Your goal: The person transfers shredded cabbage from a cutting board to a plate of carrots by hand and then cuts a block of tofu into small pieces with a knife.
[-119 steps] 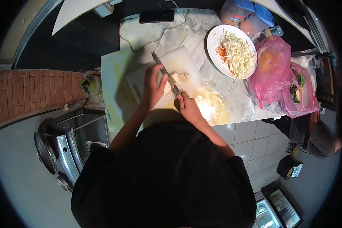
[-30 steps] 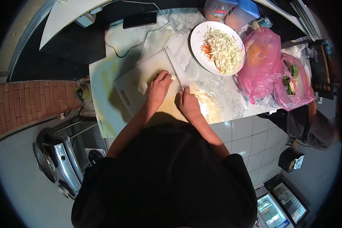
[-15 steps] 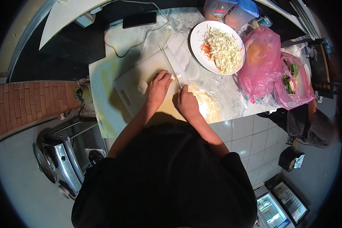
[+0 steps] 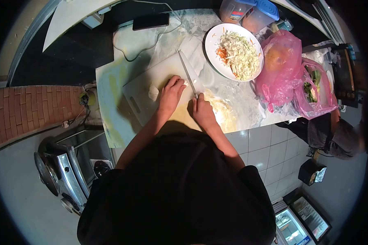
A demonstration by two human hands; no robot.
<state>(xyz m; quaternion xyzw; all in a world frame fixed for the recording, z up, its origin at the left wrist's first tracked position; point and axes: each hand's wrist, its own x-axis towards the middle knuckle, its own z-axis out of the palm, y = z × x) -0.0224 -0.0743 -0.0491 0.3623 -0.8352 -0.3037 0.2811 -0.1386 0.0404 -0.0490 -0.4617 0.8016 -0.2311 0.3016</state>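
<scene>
My right hand [image 4: 203, 111] is closed round the handle of a long knife [image 4: 187, 72], whose blade points away over the right side of a white cutting board [image 4: 153, 75]. On the board my left hand [image 4: 171, 94] has its fingers curled on a small pale piece of food [image 4: 186, 83], mostly hidden beneath them. Another pale piece [image 4: 153, 92] lies to the left of that hand. Beyond the board at the right, a white plate [image 4: 212, 45] holds shredded pale green and orange vegetables.
Pink plastic bags [image 4: 279, 61] lie right of the plate, with lidded plastic containers [image 4: 259, 16] behind. A phone [image 4: 151, 21] and a cable lie at the table's far edge. Another person [image 4: 341, 136] is at the far right, beyond the table.
The knife blade has swung slightly to the right and shows more of its flat side. My right hand has shifted a little toward me. My left hand has hardly moved.
</scene>
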